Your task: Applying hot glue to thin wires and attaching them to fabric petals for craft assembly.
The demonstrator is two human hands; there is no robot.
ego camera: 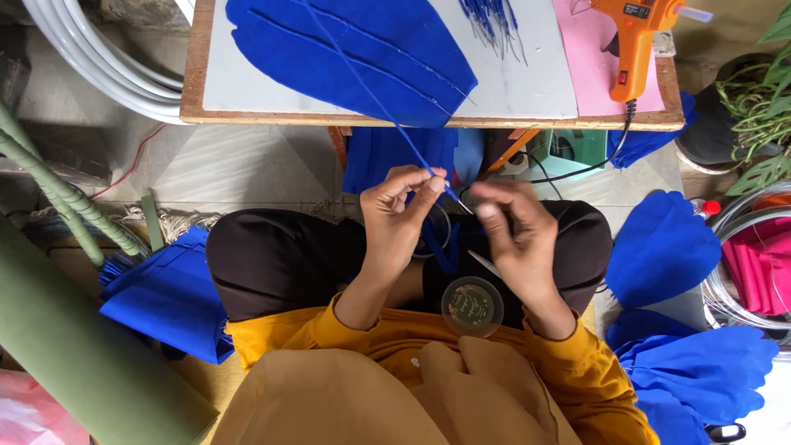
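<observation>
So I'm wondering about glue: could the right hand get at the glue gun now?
Probably yes: the right hand is by the wire; the glue gun lies unobstructed on the board ahead.

One glue gun (634, 37), two hands (400, 214)

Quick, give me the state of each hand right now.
Left hand: closed, pinching a thin blue-wrapped wire at its lower end.
Right hand: fingers curled near the wire's tip; blurred, so a grip cannot be told.
</observation>
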